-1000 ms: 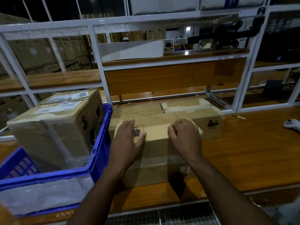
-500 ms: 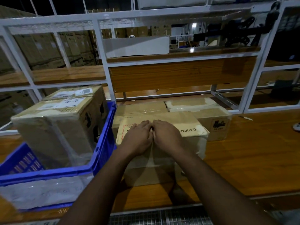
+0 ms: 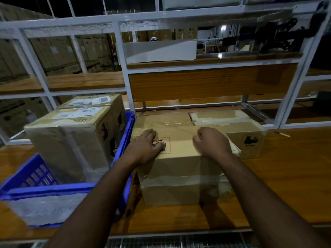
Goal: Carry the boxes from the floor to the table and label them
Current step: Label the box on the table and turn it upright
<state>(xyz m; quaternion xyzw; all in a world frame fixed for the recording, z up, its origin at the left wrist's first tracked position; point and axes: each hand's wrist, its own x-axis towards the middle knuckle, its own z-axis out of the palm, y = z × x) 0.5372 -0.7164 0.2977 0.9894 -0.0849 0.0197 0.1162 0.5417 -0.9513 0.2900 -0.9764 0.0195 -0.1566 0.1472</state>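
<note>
The cardboard box you are working on stands on the wooden tabletop directly in front of you, its top bearing a red dashed-border mark with dark print. Your left hand lies flat on the left part of that top, fingers straight and spread slightly, partly covering the mark. Your right hand rests on the right part of the top with its fingers curled in; whether they pinch anything cannot be told. The two hands are apart, with bare cardboard between them. Touching the back of this box are two more taped boxes: one behind it to the left and one to the right with a dark logo on its near face. Just beside your box on the left stands a blue plastic crate, holding two plastic-wrapped cartons, the nearer one and the one behind it, each with white labels on top. A white metal frame with wooden shelves rises behind the tabletop, and a white tray sits on the upper shelf.
</note>
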